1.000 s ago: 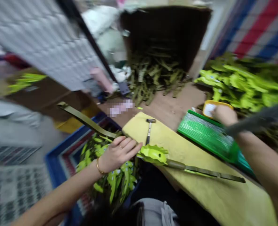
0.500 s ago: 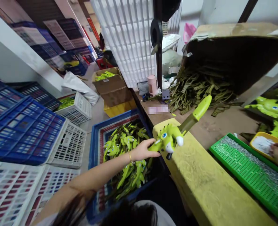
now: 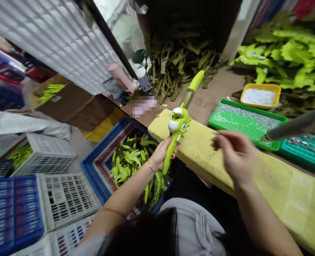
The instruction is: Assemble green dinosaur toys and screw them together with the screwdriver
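My left hand (image 3: 159,154) is closed round a lime-green toy with a dinosaur head (image 3: 182,124), gripping it below the head. The toy has blue eyes, white tips on its jaws, and a dark olive section leading up to a bright green end. It is held over the near edge of a yellow padded block (image 3: 202,145). To the right, my right hand (image 3: 237,153) hangs above the block, somewhat blurred. Its thumb and fingers are pinched, and a small pale piece (image 3: 214,133) shows at the fingertips.
A yellow tray (image 3: 279,95) of small white pieces stands behind a green perforated tray (image 3: 242,126) of small metal parts. A grey rod (image 3: 301,122) juts in from the right. Olive parts (image 3: 173,67) lie heaped at the back. Left below is a blue crate (image 3: 93,167) of similar toys.
My right hand has left the yellow tray and moved left over the padded block. My left hand has turned the toy, so its head now faces left. The view has swung right.
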Action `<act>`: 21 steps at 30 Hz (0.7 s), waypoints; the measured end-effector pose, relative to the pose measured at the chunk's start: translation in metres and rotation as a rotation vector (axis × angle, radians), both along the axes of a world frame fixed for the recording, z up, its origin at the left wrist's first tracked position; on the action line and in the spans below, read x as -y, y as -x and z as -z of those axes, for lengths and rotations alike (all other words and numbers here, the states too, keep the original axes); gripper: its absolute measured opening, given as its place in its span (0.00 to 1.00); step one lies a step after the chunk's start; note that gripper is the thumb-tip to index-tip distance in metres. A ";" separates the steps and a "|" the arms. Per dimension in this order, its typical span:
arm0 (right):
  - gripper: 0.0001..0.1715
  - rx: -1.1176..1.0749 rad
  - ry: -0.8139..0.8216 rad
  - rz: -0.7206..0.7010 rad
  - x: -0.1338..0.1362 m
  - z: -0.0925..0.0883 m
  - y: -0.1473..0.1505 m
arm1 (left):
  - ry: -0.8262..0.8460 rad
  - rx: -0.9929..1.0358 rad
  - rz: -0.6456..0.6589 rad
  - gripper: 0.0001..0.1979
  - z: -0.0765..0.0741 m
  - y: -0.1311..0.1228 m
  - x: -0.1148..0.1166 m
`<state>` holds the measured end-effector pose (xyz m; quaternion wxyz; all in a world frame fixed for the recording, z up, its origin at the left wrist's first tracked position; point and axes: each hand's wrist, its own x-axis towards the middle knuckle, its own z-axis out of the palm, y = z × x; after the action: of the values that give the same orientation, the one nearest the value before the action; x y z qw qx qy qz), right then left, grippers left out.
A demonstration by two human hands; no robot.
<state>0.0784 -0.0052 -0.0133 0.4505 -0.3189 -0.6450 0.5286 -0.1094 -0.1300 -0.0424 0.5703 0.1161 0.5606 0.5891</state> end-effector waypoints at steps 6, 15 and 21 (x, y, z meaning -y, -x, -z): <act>0.09 -0.011 0.090 -0.192 0.015 0.003 0.060 | -0.050 -0.119 0.019 0.28 0.004 -0.014 -0.002; 0.15 -0.046 0.252 -0.483 0.023 0.003 0.074 | -0.038 -0.374 -0.045 0.31 0.010 0.000 0.019; 0.30 0.747 -0.053 -0.430 0.015 0.037 0.106 | 0.034 -0.611 -0.098 0.29 0.011 0.036 0.074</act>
<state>-0.0278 -0.0206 -0.0500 0.0738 -0.3352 -0.8289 0.4418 -0.1453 -0.2039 -0.0537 0.3482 0.2510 0.7209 0.5441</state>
